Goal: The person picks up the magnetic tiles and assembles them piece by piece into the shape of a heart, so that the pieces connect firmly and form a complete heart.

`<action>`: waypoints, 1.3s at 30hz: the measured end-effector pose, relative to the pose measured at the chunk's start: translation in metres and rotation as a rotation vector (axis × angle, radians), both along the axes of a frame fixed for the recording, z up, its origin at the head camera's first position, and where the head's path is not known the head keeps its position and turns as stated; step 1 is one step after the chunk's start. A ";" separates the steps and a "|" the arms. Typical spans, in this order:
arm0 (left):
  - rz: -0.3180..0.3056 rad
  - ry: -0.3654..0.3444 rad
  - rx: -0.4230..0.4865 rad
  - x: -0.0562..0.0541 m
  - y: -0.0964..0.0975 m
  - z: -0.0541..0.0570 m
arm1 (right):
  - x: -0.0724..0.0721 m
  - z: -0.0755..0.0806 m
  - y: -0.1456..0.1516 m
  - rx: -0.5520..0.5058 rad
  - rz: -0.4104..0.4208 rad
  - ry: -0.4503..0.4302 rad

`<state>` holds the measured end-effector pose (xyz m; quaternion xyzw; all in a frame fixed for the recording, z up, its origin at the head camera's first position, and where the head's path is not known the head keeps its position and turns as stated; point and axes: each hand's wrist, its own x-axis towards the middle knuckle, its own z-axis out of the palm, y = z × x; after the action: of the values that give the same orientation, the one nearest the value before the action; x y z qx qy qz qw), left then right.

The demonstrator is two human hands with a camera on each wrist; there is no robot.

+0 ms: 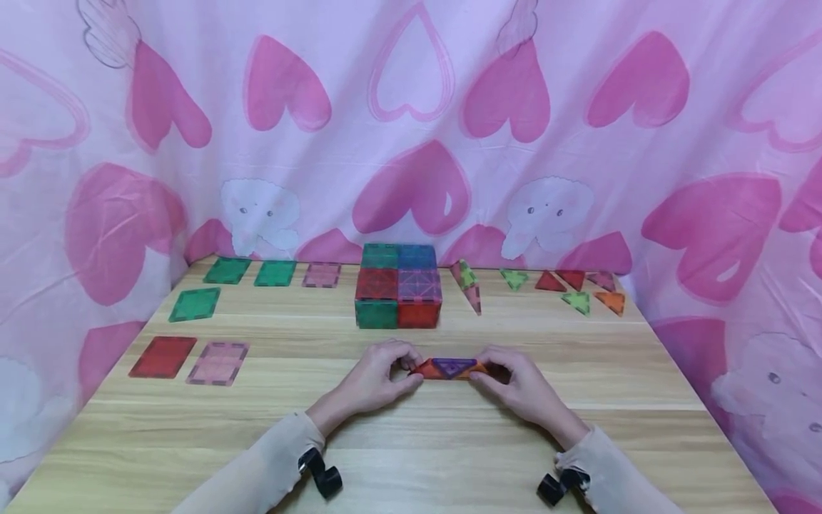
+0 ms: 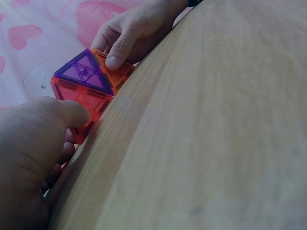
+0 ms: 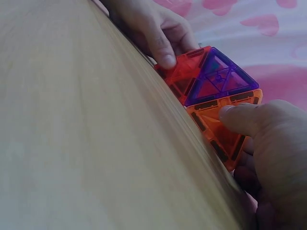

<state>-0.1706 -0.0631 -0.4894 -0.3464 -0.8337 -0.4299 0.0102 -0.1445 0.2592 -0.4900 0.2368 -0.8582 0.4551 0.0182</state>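
Observation:
In the head view my left hand (image 1: 375, 378) and right hand (image 1: 523, 385) face each other over the table, a short strip of magnetic tiles between them. The left thumb and fingers pinch a red triangular tile (image 2: 81, 92) at one end. At the other end, an orange triangular tile (image 3: 217, 127) is pinched by my right thumb and fingers. A purple triangular tile (image 3: 221, 80) sits point-down between the two, edges touching. The three tiles stand on or just above the wooden tabletop; their backs and some fingertips are hidden.
Behind the hands stands a block of coloured tiles (image 1: 377, 314). Several square tiles lie at the left, among them a red square (image 1: 163, 357) and a pink square (image 1: 218, 364). Triangular tiles (image 1: 576, 303) are scattered at the back right, near narrow pink-and-green tiles (image 1: 471, 294). A heart-patterned curtain (image 1: 411, 143) hangs behind.

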 end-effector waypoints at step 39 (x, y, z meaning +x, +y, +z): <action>-0.010 0.004 0.018 -0.001 0.000 -0.001 | -0.025 -0.001 0.083 0.183 -0.496 0.128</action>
<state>-0.1716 -0.0630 -0.4906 -0.3516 -0.8281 -0.4365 0.0129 -0.1697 0.3417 -0.4907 0.0484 -0.9246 0.3415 0.1617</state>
